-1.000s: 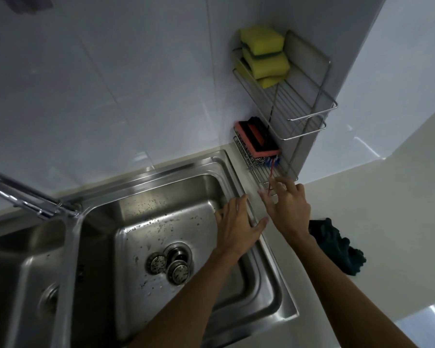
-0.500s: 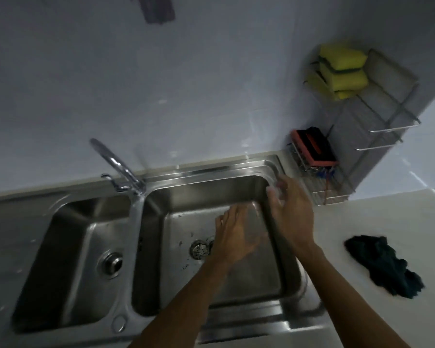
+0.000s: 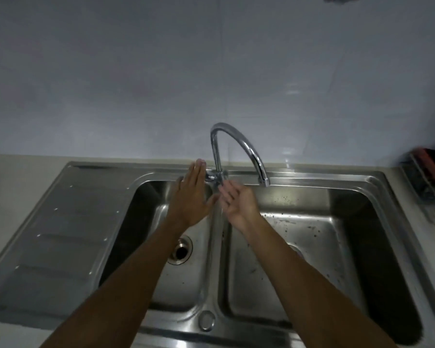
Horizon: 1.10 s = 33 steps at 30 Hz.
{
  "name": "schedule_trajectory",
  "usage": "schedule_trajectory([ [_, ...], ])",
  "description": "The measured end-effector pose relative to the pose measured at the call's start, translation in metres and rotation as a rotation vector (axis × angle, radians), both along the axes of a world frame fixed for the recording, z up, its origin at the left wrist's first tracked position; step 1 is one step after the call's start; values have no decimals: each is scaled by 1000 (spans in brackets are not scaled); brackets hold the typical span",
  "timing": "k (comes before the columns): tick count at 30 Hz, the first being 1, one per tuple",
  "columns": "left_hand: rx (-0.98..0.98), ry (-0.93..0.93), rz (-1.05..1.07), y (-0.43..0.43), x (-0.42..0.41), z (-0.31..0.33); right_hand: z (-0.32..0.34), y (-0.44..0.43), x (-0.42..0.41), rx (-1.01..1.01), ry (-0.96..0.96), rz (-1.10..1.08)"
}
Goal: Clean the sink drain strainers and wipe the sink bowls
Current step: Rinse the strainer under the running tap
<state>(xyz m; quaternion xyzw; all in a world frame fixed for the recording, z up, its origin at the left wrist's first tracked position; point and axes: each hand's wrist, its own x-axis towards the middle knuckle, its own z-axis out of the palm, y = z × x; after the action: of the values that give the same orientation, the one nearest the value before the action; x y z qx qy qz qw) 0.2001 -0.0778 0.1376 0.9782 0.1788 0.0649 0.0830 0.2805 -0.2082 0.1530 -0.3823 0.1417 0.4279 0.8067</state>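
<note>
Lower frame: both forearms enter from the bottom edge, crossing the front rim of a double stainless sink.

Mid frame: the left bowl point(image 3: 186, 285) shows its drain point(image 3: 180, 249) as a dark opening in a metal ring; whether a strainer sits in it cannot be told. The right bowl point(image 3: 312, 222) carries dark specks on its floor and back wall. The right drain point(image 3: 294, 248) is mostly hidden under the right forearm. A ribbed drainboard point(image 3: 65, 222) lies at centre left, with pale desk point(image 3: 15, 177) beyond it.

Upper middle: the left hand point(image 3: 192, 199) is flat, its grip apart with fingers straight, fingertips near the lever point(image 3: 211, 176) at the faucet point(image 3: 239, 144) base. The right hand point(image 3: 237, 200) is just beside it, fingers relaxed and apart, holding nothing. The spout outlet hangs over the right bowl. No water flow is discernible.

Right edge: a wire rack point(image 3: 422, 187), contents blurred.

Assessment: the step appears to be starting the water. Recommend moving the lever gently with the left fingertips, keeping flow moderate to limit splash, and leaving the spout over the speckled right bowl.
</note>
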Motion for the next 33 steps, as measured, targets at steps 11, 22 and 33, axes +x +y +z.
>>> schedule_trajectory([
  [11,75,-3,-164,41,21,-18,-26,44,20,-5,54,-159],
  [22,-42,-22,-74,55,52,-24,-40,28,21,-4,52,-104],
  [33,-225,-54,13,-40,-9,-81,-107,-158,21,-686,-108,22],
])
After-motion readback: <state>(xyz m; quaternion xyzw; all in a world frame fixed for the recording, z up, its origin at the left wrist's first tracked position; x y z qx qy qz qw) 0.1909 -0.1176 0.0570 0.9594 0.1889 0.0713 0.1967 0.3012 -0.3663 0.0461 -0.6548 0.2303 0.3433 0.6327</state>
